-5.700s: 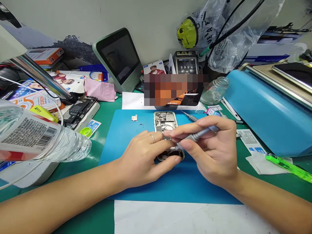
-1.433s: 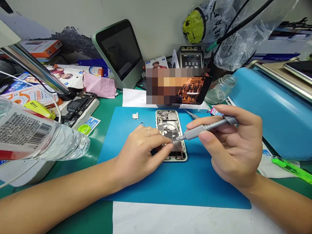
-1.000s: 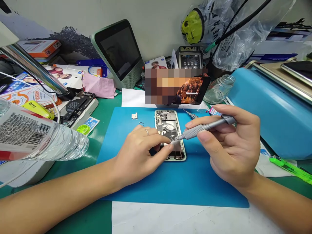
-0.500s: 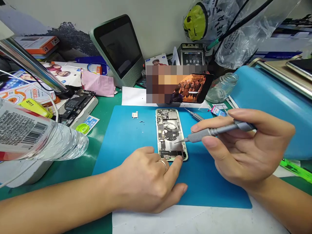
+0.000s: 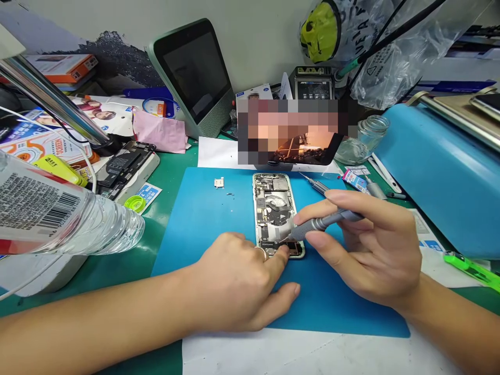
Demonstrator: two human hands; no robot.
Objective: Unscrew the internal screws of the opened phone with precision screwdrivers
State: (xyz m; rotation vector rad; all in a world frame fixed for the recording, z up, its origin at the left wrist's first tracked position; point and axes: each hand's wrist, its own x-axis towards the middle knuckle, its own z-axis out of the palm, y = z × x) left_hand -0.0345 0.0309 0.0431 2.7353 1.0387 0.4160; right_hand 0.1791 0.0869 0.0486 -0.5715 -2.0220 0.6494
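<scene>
An opened smartphone (image 5: 275,203) with its inner parts bare lies on a blue work mat (image 5: 203,219). My left hand (image 5: 238,286) rests over the phone's lower end, its index fingertip on the parts there. The thumb stands apart, and nothing is held in this hand. Between thumb and fingers, my right hand (image 5: 375,250) grips a grey precision screwdriver (image 5: 316,225). The driver's thin tip points down-left at the phone's lower part, close to my left index finger; whether it touches, I cannot tell. A small metal piece (image 5: 219,183) and several tiny parts (image 5: 230,194) lie left of the phone.
Behind the mat, a phone playing video (image 5: 300,140) is propped up. A second screwdriver (image 5: 314,183) lies before it. A glass jar (image 5: 363,138) and a blue case (image 5: 433,182) stand right. At left are a plastic bottle (image 5: 78,208) and another opened phone (image 5: 121,166).
My right hand has moved left and slightly down, bringing the screwdriver tip to the phone's lower end. My left hand stays on the phone. The view has shifted slightly.
</scene>
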